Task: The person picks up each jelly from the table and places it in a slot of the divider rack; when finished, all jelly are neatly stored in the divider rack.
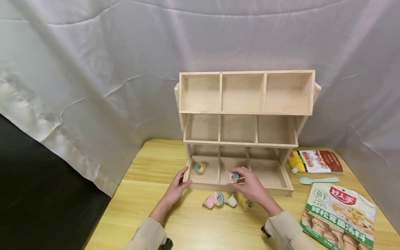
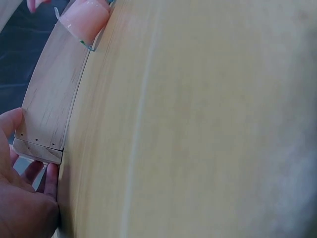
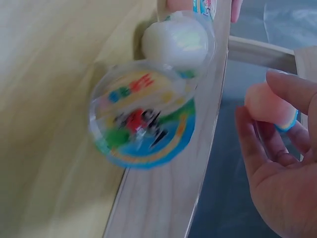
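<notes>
A tiered wooden rack (image 1: 206, 186) with divided compartments stands on the table. My left hand (image 1: 175, 191) holds the front left corner of its bottom tray, thumb at the front board (image 2: 44, 94) and fingers round the side. My right hand (image 1: 252, 185) pinches a pink jelly cup (image 1: 233, 177) with a printed lid, over the bottom tray's middle compartment. One yellowish jelly cup (image 1: 199, 168) lies in the bottom left compartment. Before the tray lie a pink jelly cup (image 1: 218, 198), a white one (image 1: 231, 200) and a yellow one (image 1: 247, 204), partly behind my right hand.
Right of the rack lie a yellow and brown pouch (image 1: 318, 161) with a white cap (image 1: 294, 170), a pale green spoon (image 1: 318, 180) and a large green and white food packet (image 1: 339, 215). A grey curtain (image 1: 125, 69) hangs behind and at the sides.
</notes>
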